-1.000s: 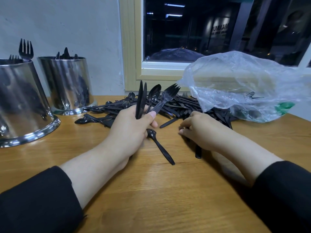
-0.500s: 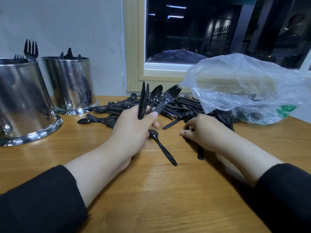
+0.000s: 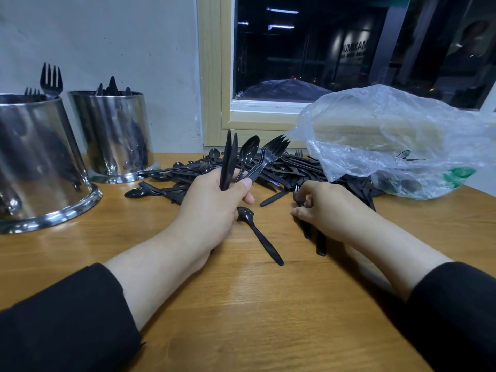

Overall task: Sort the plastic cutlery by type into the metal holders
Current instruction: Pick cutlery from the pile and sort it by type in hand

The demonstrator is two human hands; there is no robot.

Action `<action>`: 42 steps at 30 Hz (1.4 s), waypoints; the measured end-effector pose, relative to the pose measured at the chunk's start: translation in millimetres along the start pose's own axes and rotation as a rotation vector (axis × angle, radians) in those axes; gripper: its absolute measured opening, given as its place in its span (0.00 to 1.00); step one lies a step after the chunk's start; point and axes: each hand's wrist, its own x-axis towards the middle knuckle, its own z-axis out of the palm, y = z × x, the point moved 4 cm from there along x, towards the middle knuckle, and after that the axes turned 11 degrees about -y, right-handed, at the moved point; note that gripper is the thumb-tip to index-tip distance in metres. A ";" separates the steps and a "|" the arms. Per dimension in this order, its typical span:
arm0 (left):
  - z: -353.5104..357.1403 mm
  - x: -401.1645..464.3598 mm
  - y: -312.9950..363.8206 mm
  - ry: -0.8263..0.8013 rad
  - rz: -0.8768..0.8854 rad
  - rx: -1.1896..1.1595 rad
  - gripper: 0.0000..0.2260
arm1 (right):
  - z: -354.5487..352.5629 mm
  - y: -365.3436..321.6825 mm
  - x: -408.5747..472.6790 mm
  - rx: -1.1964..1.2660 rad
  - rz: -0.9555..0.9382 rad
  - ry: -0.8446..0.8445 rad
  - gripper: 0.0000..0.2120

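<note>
Your left hand (image 3: 214, 208) is closed around a fanned bundle held upright: two knives (image 3: 229, 159), a spoon (image 3: 248, 155) and a fork (image 3: 271, 154), heads up and handles down in your palm, the fork leaning right toward the plastic bag (image 3: 389, 140). Your right hand (image 3: 327, 208) lies knuckles-up at the near edge of the pile (image 3: 268, 170), fingers curled around dark cutlery. A small pronged tip shows at your fingertips, so it may be a fork, and two handles stick out from under the hand toward you.

Since you are gathering by type, lift that piece clear of the pile before you turn it, and slot it into the left-hand bundle next to its own kind with the head up. Keep the groups separated between your fingers so each one drops cleanly into its holder.

A loose spoon (image 3: 259, 233) lies flat on the bench (image 3: 241, 304) between your hands, bowl nearly under your left hand, handle running toward you and to the right. Pick it up by that handle.

The pile sits at the back of the bench, most pieces lying roughly left to right. The near holder (image 3: 40, 162) on the left has forks standing prongs up. The far holder (image 3: 115, 132) beside it shows blunt tips I cannot identify.
</note>
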 end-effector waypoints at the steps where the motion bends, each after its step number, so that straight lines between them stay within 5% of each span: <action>1: -0.1 -0.3 0.5 0.005 0.004 -0.005 0.07 | 0.7 -0.2 0.1 0.013 -0.004 -0.003 0.12; 8: -1.4 -2.3 2.3 0.015 0.000 -0.016 0.07 | 0.7 0.8 0.0 0.134 0.011 -0.049 0.16; 14: -1.3 -1.1 0.8 0.014 -0.007 -0.023 0.07 | -12.8 3.5 -4.5 0.207 -0.044 0.093 0.03; 17: -2.6 -0.9 1.5 0.027 -0.007 -0.023 0.06 | -20.0 2.1 -9.5 0.512 -0.127 0.183 0.09; 20: -2.5 -1.4 2.0 0.044 -0.022 -0.058 0.05 | -15.0 -12.2 -13.7 1.002 -0.299 0.068 0.11; 23: 1.2 -3.0 3.1 0.021 -0.027 -0.094 0.04 | -5.1 -26.0 -15.6 1.228 -0.378 -0.035 0.09; 31: 5.0 -2.6 5.1 -0.006 0.031 0.049 0.05 | 0.9 -31.9 -16.1 1.298 -0.379 -0.049 0.12; 42: 14.6 -6.8 5.2 -0.154 0.009 -0.044 0.07 | 4.8 -34.2 -17.7 1.273 -0.346 -0.046 0.09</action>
